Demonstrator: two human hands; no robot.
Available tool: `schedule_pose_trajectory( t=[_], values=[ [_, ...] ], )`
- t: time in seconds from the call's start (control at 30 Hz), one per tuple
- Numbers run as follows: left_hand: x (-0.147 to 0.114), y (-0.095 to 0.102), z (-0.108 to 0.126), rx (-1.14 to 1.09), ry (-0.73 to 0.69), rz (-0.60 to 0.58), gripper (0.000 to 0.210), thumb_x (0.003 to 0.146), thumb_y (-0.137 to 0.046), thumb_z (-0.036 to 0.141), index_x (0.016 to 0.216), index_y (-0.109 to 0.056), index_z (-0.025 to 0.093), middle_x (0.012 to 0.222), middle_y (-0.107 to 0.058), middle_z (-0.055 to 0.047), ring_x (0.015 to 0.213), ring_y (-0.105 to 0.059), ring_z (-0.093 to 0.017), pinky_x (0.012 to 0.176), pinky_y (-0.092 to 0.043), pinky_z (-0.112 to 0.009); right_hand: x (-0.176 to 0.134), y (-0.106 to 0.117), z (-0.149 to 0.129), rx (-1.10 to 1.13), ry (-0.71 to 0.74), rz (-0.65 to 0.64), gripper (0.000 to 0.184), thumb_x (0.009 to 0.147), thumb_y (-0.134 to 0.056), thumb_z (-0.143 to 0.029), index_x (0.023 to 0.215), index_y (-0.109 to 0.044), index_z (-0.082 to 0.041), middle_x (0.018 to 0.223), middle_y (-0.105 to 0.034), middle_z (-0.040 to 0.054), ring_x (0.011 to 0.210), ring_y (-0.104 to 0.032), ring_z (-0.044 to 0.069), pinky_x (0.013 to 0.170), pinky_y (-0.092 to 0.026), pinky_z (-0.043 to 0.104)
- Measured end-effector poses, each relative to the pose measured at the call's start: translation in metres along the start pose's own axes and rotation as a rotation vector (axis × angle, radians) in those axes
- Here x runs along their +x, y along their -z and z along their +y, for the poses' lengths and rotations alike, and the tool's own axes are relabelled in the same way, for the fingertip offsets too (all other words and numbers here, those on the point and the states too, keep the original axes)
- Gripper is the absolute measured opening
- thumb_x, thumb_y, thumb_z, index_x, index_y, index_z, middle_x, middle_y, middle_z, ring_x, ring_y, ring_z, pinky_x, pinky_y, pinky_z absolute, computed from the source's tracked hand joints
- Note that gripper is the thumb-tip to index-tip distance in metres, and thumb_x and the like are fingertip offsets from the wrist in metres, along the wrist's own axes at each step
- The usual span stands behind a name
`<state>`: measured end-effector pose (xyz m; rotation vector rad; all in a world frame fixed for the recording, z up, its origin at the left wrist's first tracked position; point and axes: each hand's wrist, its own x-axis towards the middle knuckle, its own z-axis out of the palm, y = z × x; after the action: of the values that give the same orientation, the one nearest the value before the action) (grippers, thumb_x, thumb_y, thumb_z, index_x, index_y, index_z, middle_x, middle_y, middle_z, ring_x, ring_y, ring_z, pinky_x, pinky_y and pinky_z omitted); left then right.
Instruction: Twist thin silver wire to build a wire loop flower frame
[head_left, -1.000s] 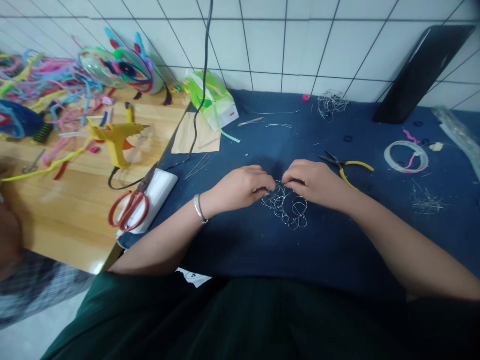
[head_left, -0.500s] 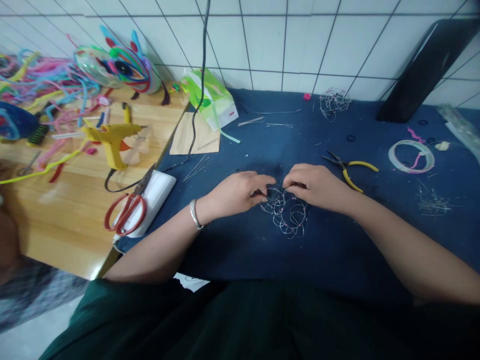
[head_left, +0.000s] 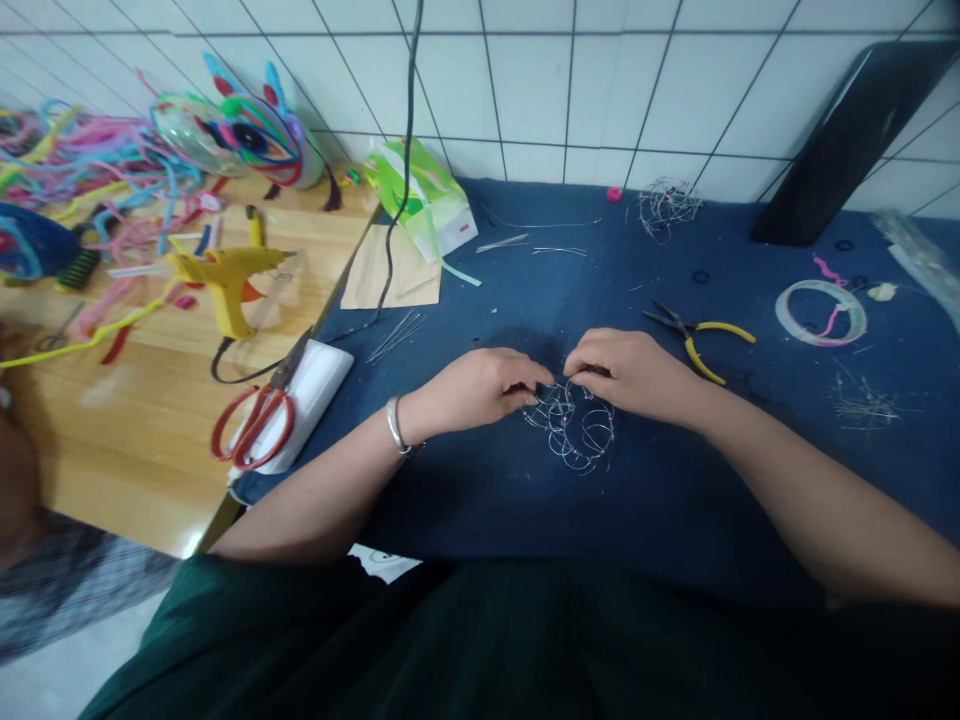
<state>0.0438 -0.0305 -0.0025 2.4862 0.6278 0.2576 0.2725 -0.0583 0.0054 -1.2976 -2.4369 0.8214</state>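
Note:
A tangle of thin silver wire loops with small pink beads (head_left: pixel 576 432) hangs between my two hands over the dark blue cloth (head_left: pixel 480 500). On its left side my left hand (head_left: pixel 501 386) pinches the wire between thumb and fingers. My right hand (head_left: pixel 624 368) grips the upper right of the loops, fingertips pressed together. The exact strands held are too fine to make out. Right of my right hand lie pliers with yellow handles (head_left: pixel 701 338), jaws apart.
Red-handled scissors (head_left: pixel 259 415) rest on a white power strip (head_left: pixel 311 405) at the left. A yellow glue gun (head_left: pixel 229 285) lies on the wooden table (head_left: pixel 135 430). Behind are another wire bundle (head_left: pixel 667 208) and a black phone-like slab (head_left: pixel 847 145); a tape roll (head_left: pixel 821 313) lies right.
My left hand has tilted slightly, its fingers now nearer the top of the wire loops. The beaded wire has shifted a little; my right hand stays nearly in place.

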Motion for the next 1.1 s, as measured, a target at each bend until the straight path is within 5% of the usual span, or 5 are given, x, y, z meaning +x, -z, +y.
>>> schedule_pose_trajectory(
  t=[0.3,0.53,0.73,1.1],
  values=[
    [0.001,-0.003,0.002,0.060,0.009,0.014,0.016,0.084,-0.052,0.013,0.093,-0.065,0.018,0.084,-0.065,-0.003,0.078,-0.060,-0.013,0.070,-0.048,-0.026,-0.002,0.004,-0.002,0.012,0.011,0.038,0.016,0.085,-0.049,-0.018,0.085,-0.065,-0.020,0.090,-0.063,0.0028,0.080,-0.056,0.014,0.071,-0.040,0.028],
    [0.000,-0.005,0.004,0.122,0.011,0.226,0.016,0.088,-0.048,0.014,0.094,-0.062,0.017,0.094,-0.065,-0.005,0.091,-0.059,-0.015,0.080,-0.049,-0.030,-0.005,0.015,-0.007,-0.001,0.046,0.120,0.014,0.083,-0.051,-0.015,0.083,-0.065,-0.019,0.087,-0.063,0.0025,0.077,-0.056,0.013,0.070,-0.040,0.027],
    [0.002,-0.007,0.007,0.123,0.075,0.355,0.012,0.083,-0.052,0.010,0.088,-0.059,0.017,0.087,-0.063,-0.003,0.083,-0.057,-0.013,0.072,-0.047,-0.026,-0.005,0.016,-0.006,0.005,0.063,0.147,0.015,0.082,-0.051,-0.013,0.083,-0.065,-0.018,0.086,-0.063,0.0024,0.077,-0.056,0.012,0.069,-0.040,0.026],
    [0.004,-0.013,0.004,0.135,0.207,0.323,0.007,0.079,-0.057,0.011,0.082,-0.056,0.018,0.080,-0.057,-0.001,0.073,-0.052,-0.011,0.066,-0.043,-0.025,0.000,0.009,-0.001,0.050,-0.019,0.198,0.013,0.080,-0.053,-0.014,0.082,-0.066,-0.018,0.083,-0.062,0.0018,0.072,-0.054,0.011,0.069,-0.040,0.025]
  ],
)
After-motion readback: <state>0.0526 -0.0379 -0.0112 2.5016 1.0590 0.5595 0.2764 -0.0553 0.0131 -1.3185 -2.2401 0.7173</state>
